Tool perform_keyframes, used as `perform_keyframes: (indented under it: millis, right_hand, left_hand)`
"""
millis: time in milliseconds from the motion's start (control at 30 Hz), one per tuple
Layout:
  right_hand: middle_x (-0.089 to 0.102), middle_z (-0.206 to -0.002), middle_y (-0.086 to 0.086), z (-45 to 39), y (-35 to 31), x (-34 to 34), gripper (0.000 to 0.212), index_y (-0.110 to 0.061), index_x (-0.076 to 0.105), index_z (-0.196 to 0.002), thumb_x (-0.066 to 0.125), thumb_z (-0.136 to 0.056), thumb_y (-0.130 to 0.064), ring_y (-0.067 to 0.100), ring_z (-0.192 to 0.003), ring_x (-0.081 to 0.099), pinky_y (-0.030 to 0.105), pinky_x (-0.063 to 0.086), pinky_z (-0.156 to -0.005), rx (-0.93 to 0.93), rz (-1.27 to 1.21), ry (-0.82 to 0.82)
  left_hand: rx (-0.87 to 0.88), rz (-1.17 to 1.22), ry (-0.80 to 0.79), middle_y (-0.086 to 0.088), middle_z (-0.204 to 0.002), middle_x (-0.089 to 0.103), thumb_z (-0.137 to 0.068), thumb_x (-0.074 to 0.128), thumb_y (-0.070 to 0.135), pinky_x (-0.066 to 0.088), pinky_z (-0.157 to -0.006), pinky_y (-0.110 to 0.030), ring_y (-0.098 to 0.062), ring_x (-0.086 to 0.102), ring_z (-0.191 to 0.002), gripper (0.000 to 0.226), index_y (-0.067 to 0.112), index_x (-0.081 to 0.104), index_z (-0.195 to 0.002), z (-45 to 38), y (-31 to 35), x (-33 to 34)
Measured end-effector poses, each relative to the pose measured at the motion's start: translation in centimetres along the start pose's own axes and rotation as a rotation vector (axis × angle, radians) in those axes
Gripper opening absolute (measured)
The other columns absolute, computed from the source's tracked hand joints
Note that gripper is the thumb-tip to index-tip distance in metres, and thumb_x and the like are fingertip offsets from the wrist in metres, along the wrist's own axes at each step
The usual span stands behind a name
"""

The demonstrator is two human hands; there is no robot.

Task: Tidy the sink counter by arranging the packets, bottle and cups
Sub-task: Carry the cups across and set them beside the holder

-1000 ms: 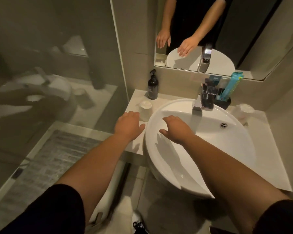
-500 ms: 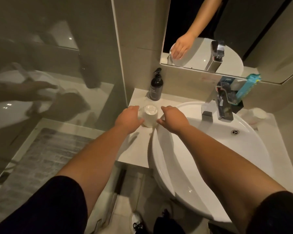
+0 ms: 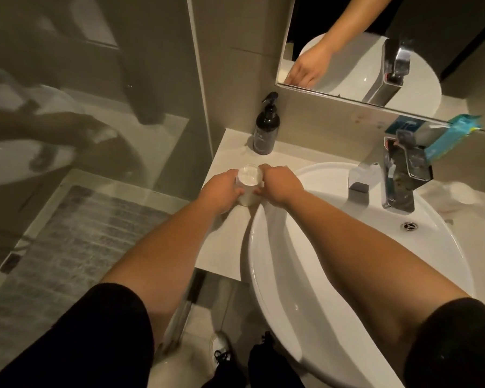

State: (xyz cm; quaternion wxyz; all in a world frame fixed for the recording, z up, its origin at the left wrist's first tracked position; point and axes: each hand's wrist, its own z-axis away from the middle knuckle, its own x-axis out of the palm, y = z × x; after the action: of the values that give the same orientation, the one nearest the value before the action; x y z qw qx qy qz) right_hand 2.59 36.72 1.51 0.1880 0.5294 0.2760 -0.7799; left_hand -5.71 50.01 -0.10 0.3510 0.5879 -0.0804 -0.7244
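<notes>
A white wrapped cup stands on the counter left of the basin. My left hand grips its left side and my right hand grips its right side. A dark pump bottle stands behind it against the wall. Behind the tap, teal and blue packets lean in a black holder under the mirror. A second wrapped cup, blurred, sits on the counter to the right of the tap.
The round white basin with a chrome tap fills the counter's middle. A glass shower screen stands on the left, a mirror above. A grey mat lies on the floor.
Both hands moved forward from above the basin edge to the cup and closed around it from either side. The camera moved closer.
</notes>
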Motion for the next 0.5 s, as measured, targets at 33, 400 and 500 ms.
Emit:
perform_keyframes:
  millis: [33, 400, 500]
  right_hand:
    - [0.065, -0.118, 0.014, 0.0, 0.1, 0.0, 0.049, -0.012, 0.050, -0.128, 0.062, -0.089, -0.038, 0.035, -0.107, 0.060, 0.039, 0.043, -0.091, 0.008, -0.032, 0.001]
    - [0.066, -0.118, 0.009, 3.8, -1.8, -6.3, 0.055, -0.015, 0.053, -0.131, 0.071, -0.082, -0.030, 0.031, -0.107, 0.061, 0.038, 0.050, -0.086, -0.035, -0.256, 0.179]
    - [0.066, -0.119, 0.008, 6.3, -1.8, -7.8, 0.054, -0.017, 0.053, -0.132, 0.070, -0.082, -0.031, 0.031, -0.108, 0.060, 0.038, 0.049, -0.086, -0.011, -0.260, 0.230]
  left_hand:
    - [0.002, 0.014, 0.007, -0.011, -0.123, 0.062, -0.092, 0.058, 0.022, 0.046, -0.092, -0.038, -0.031, 0.057, -0.110, 0.041, 0.014, 0.050, -0.131, 0.0, -0.1, 0.1]
    - [0.111, 0.034, 0.139, -0.007, -0.117, 0.065, -0.091, 0.059, 0.025, 0.048, -0.091, -0.042, -0.027, 0.059, -0.107, 0.039, 0.016, 0.054, -0.129, 3.1, 2.9, -6.1]
    - [0.180, 0.028, 0.149, -0.006, -0.119, 0.065, -0.091, 0.058, 0.025, 0.047, -0.092, -0.040, -0.027, 0.058, -0.110, 0.040, 0.017, 0.053, -0.131, 4.6, 4.4, -7.0]
